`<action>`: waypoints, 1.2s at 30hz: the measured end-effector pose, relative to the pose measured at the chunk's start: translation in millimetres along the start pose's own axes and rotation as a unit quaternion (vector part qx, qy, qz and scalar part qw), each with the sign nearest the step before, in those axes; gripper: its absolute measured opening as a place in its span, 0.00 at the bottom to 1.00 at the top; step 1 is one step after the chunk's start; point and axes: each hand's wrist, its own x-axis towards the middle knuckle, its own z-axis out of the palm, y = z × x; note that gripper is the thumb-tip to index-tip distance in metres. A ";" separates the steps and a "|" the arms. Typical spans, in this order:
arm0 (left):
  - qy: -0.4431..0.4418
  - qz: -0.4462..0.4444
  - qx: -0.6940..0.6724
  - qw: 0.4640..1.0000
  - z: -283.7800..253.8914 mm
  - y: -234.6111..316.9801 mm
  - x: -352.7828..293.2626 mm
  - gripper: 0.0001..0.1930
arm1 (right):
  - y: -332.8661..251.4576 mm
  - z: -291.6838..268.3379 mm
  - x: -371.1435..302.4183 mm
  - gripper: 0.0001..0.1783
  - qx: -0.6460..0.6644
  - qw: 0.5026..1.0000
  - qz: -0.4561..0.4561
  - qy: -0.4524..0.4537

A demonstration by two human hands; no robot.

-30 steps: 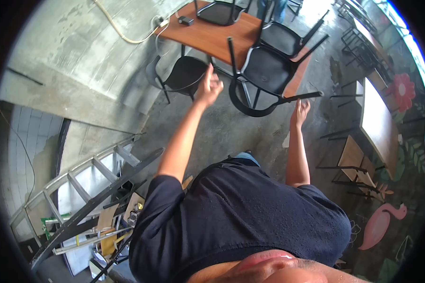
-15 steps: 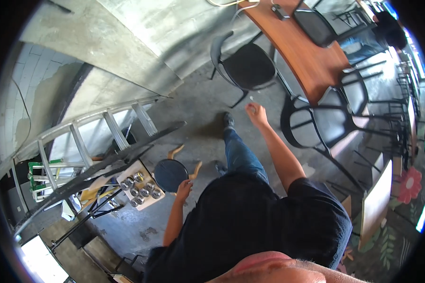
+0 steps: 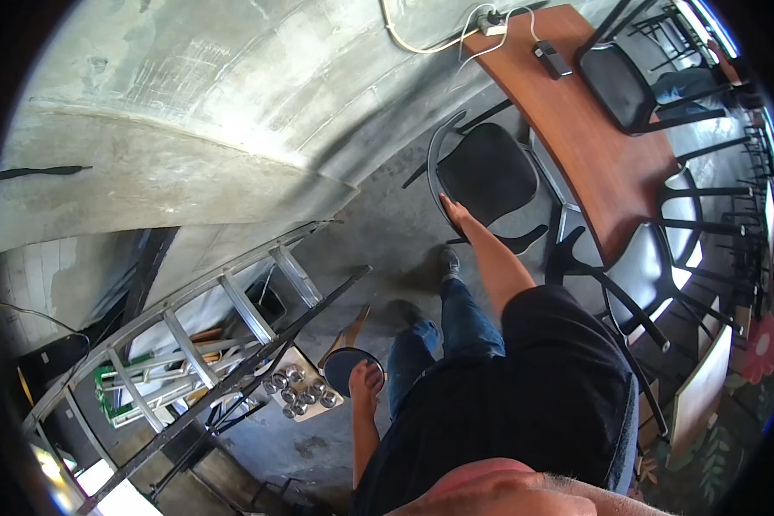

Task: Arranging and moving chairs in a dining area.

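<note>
A black chair with a curved back rail stands beside a brown wooden table. My right hand reaches forward to that rail, its fingers closing on the rail near its lower end. My left hand hangs at my left side, fingers curled. In view it overlaps a stool with a round dark seat and curved wooden legs; whether it touches the seat I cannot tell. Nothing shows between its fingers.
An aluminium ladder leans along the left side. Behind the stool, a board carries several metal tins. More black chairs surround the table, which bears a small black device and cables. A seated person is at far right.
My right hand has gone from free air to the black chair's back rail. I have stepped forward, and the view has shifted. My left hand stays low by my side.
</note>
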 end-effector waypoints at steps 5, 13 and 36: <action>-0.186 0.031 0.062 0.980 35.0 62.8 82.1 0.25 | 27.2 -70.6 -98.1 0.21 0.335 0.899 0.034 -0.278; -0.266 -0.117 -0.325 0.900 172.7 180.7 157.7 0.49 | -5.3 -66.4 -363.5 0.19 0.337 0.907 -0.133 -0.215; -0.578 0.479 0.310 0.584 164.7 54.8 -15.5 0.17 | -234.6 15.0 -420.2 0.21 -0.053 0.988 -0.136 0.057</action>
